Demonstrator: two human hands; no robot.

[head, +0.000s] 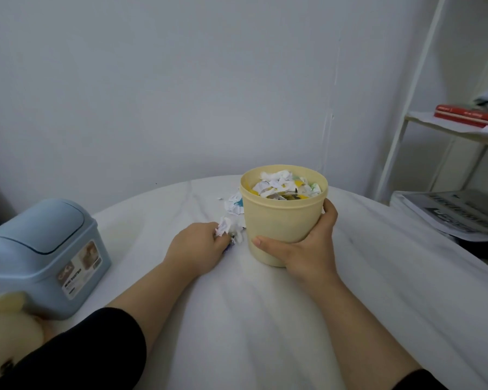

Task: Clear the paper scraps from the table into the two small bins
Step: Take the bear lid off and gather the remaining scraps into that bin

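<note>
A cream-yellow round bin [279, 218] stands near the far edge of the white table [265, 319], without a lid and filled to the rim with torn paper scraps [286, 187]. My right hand [307, 249] grips its lower right side. My left hand [200, 249] lies just left of the bin, its fingers curled round a clump of white scraps [226, 228]. More loose scraps [234, 205] lie on the table behind that hand, against the bin's left side. A blue bin [45, 257] with a swing lid stands shut at the left edge.
A blurred cream object [6, 333] fills the lower left corner, in front of the blue bin. A white shelf rack [406, 122] stands at the right, holding red books [468, 115] and a stack of printed sheets [448, 215]. A plain wall lies behind the table.
</note>
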